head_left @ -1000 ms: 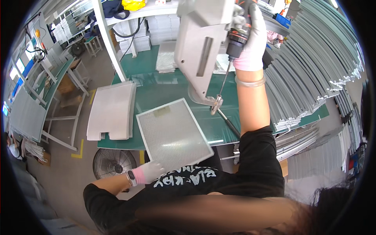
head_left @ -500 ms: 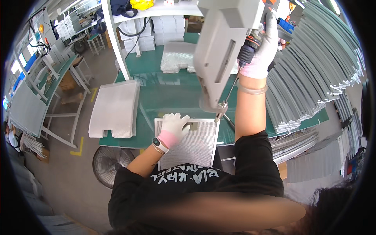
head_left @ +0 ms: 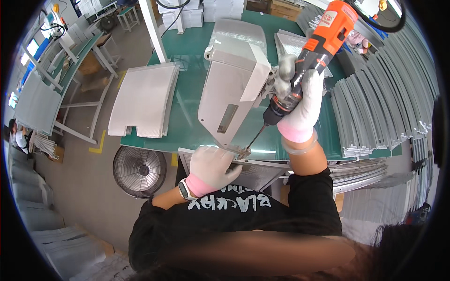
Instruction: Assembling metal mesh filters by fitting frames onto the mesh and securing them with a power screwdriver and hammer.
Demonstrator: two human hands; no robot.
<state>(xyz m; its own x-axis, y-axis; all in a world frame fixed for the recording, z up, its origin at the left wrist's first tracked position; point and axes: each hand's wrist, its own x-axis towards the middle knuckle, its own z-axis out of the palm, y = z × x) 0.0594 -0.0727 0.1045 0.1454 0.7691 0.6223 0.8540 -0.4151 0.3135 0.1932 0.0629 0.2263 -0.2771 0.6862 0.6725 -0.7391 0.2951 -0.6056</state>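
My right hand [head_left: 301, 108], in a white glove, grips an orange and black power screwdriver [head_left: 315, 54] whose long bit [head_left: 254, 139] points down at the near edge of a flat grey metal panel [head_left: 262, 169]. My left hand [head_left: 211, 167], also gloved, presses flat on that panel beside the bit's tip. Just behind the tip rises a tall grey machine housing [head_left: 234, 86] standing on the green workbench [head_left: 185, 110].
A stack of grey sheet-metal blanks [head_left: 145, 100] lies at the left of the bench. Long grey metal strips [head_left: 379, 107] are stacked in rows at the right. A round fan [head_left: 139, 169] stands on the floor under the bench's left edge. More benches and frames [head_left: 56, 79] stand far left.
My left hand came up from my side onto the metal panel and pulled it toward me. The screwdriver's bit came down to the panel's edge beside that hand.
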